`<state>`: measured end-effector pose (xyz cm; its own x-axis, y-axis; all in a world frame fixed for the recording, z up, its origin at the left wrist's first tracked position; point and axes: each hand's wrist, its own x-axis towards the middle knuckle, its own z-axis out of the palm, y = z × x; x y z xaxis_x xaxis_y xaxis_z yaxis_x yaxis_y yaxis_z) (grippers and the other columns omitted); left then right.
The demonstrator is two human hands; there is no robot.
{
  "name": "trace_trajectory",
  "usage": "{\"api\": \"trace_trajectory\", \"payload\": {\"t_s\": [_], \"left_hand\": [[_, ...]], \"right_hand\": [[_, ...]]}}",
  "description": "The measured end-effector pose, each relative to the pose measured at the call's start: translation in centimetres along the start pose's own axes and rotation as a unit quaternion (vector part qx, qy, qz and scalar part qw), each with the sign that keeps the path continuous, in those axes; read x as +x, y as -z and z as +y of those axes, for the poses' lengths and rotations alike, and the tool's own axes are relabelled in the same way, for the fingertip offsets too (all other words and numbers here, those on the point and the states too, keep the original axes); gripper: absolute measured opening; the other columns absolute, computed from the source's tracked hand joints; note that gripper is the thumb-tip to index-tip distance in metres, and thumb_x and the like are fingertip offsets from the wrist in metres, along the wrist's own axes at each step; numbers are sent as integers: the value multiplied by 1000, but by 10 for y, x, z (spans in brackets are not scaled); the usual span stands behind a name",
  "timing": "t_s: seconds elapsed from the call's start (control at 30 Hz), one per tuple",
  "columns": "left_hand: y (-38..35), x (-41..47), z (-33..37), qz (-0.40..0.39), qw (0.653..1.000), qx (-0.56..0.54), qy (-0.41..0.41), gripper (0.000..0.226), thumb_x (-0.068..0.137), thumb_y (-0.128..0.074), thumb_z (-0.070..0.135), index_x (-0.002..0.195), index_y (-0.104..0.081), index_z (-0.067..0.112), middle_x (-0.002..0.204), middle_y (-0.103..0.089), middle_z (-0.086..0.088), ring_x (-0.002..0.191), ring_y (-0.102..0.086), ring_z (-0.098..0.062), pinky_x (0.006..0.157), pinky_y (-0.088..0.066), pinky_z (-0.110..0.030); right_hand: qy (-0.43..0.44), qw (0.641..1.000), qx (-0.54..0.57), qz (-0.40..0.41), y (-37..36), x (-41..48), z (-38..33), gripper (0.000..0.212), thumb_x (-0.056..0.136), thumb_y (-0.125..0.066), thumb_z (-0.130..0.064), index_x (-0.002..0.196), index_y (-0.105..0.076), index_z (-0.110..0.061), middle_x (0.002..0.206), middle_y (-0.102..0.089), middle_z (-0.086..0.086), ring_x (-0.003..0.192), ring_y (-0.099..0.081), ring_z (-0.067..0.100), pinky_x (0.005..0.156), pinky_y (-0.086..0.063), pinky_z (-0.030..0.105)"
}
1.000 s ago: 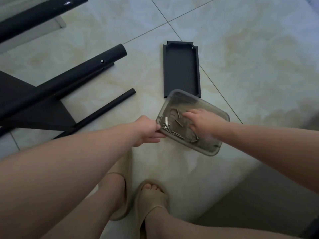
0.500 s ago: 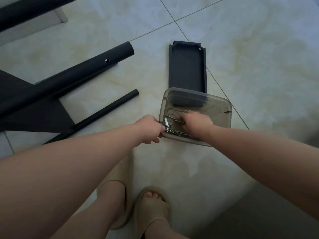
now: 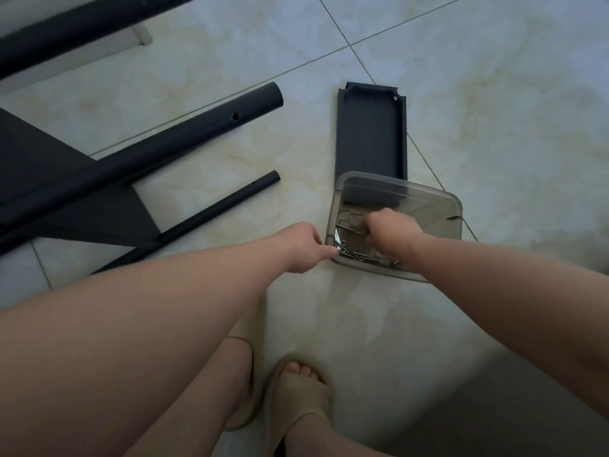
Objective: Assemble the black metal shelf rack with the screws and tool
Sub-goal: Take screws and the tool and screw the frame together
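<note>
Steel, small and loose, the screws (image 3: 354, 255) lie heaped against the near-left edge of a smoky translucent plastic tub (image 3: 428, 194) in the middle of the scene, just near of a flat black shelf panel (image 3: 370, 127) whose near end shows through the tub's far wall. The tub looks tipped toward the person, which would explain the heap, though I cannot tell whether its base touches the tiled floor (image 3: 494, 127). The left hand (image 3: 301, 249) pinches the tub's near-left corner rim between thumb and fingertips. The right hand (image 3: 392, 232) is down inside the tub with its fingers curled under and hidden by the back of the hand, so I cannot tell whether they have closed on a screw. I judge the screws to be light, hard and smooth, apt to roll and to slip from a loose pinch. Each is best taken singly by the shank between thumb and forefinger, or several scooped against the tub wall. The tub itself seems thin and flexible, so a rim grip may let it twist. I cannot pick out the tool among the metal. To the left lie a thick tube (image 3: 164, 150) with a drilled hole near its far end and a thin tube (image 3: 214, 212), both probably rigid and heavier, and best gripped round the middle.
</note>
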<state>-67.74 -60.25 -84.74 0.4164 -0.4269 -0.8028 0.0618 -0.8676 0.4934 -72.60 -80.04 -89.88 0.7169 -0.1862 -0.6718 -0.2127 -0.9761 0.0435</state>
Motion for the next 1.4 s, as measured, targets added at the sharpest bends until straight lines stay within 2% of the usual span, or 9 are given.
{"api": "trace_trajectory", "payload": {"t_s": [0.13, 0.27, 0.43, 0.67, 0.8, 0.97, 1.1, 1.23, 1.4], "left_hand": [[29, -37, 11, 39, 989, 144, -17, 39, 97, -58, 42, 114, -68, 8, 116, -68, -10, 108, -62, -28, 88, -49, -32], [55, -97, 13, 67, 980, 182, -31, 37, 97, -59, 39, 121, -67, 12, 123, -65, -7, 113, -60, -26, 83, -41, -27], [80, -181, -4, 108, 973, 205, -22, 35, 96, -58, 41, 116, -69, 15, 116, -68, -3, 103, -62, -24, 79, -41, -28], [94, -299, -34, 217, 974, 44, -35, 24, 93, -58, 35, 92, -68, 14, 86, -71, -3, 74, -66, -21, 66, -52, -29], [89, -355, -66, 304, 949, -71, -40, 11, 97, -59, 29, 92, -62, 20, 90, -70, 0, 90, -68, -22, 84, -56, -37], [95, -398, -100, 383, 910, -160, -8, 9, 96, -59, 22, 88, -61, 21, 93, -73, -1, 84, -67, -19, 70, -51, -27], [103, -399, -114, 426, 878, -217, -11, 15, 95, -59, 15, 82, -58, 21, 102, -72, -10, 82, -63, -22, 69, -52, -29], [100, -377, -141, 406, 898, -172, 14, 13, 95, -57, 19, 83, -62, 22, 98, -71, -7, 88, -62, -22, 77, -51, -32], [127, -347, -156, 398, 909, -125, 8, 8, 97, -58, 23, 94, -65, 21, 101, -69, -2, 98, -63, -22, 83, -48, -31]], "right_hand": [[14, 1000, 11, 16, 37, -35, 5, 17, 95, -50, -4, 105, -57, -16, 105, -64, 9, 83, -58, 31, 64, -44, 34], [39, 998, 7, 53, 81, -83, -5, 30, 94, -50, -6, 118, -54, -23, 106, -62, 6, 87, -61, 31, 65, -49, 36], [83, 983, 65, 148, 150, -153, -40, 9, 99, -54, -18, 100, -46, -22, 95, -57, 7, 79, -55, 31, 67, -45, 38], [182, 938, 198, 219, 221, -269, -129, 22, 96, -49, -8, 92, -64, -23, 87, -66, -2, 82, -66, 22, 74, -52, 33], [219, 897, 304, 235, 233, -313, -182, 27, 94, -50, -7, 87, -68, -26, 88, -69, 4, 77, -64, 18, 59, -49, 25], [283, 873, 324, 230, 212, -334, -219, 14, 92, -64, -12, 101, -71, -20, 90, -68, -2, 90, -63, 17, 80, -47, 24], [289, 868, 351, 201, 206, -319, -231, 16, 97, -65, -18, 110, -74, -18, 84, -72, -8, 77, -67, -2, 71, -46, 9], [272, 872, 370, 170, 204, -289, -250, 15, 99, -61, -12, 108, -73, -12, 83, -74, -1, 80, -73, 11, 92, -58, 34], [245, 881, 379, 142, 208, -248, -269, 8, 98, -64, -10, 92, -69, -13, 82, -75, 5, 77, -75, 17, 91, -60, 44]]}}
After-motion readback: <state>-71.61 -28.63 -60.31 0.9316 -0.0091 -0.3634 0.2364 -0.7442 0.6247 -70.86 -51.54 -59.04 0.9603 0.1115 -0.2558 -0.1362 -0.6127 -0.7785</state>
